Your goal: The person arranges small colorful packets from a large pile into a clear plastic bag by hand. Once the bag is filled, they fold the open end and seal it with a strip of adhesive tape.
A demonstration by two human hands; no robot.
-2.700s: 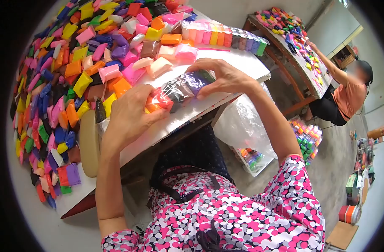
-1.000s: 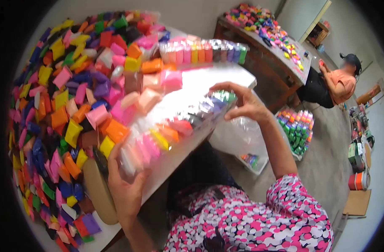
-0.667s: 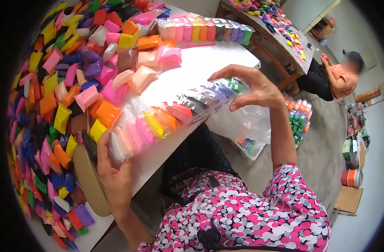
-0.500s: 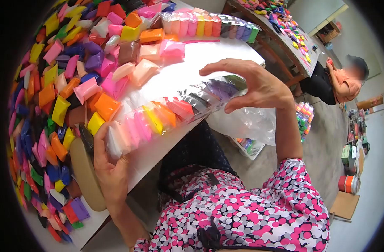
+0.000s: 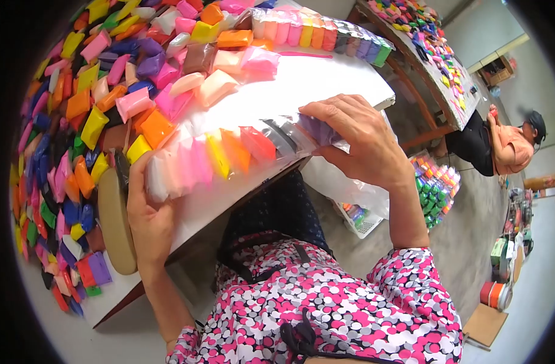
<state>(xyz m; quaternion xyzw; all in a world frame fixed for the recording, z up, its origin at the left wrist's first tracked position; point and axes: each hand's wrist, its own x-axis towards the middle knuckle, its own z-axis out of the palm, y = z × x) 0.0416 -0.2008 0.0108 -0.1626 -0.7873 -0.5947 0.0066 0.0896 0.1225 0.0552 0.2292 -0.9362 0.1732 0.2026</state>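
Observation:
A clear plastic bag holding a row of small coloured packets lies along the front edge of the white table. Its packets run from white and pink through yellow, orange and red to black and purple. My left hand holds the white end, fingers behind and thumb in front. At the opposite end my right hand is closed around the purple packets, hiding whatever lies under the palm. A long tan, rounded object rests beside my left hand.
Loose coloured packets cover the table's left side. Another filled bag lies along the back edge. On the floor are a white basket and stacked filled bags. A person sits near a second packet-covered table.
My right hand has gone from spread over the bag's end to closed around it. The view has shifted slightly.

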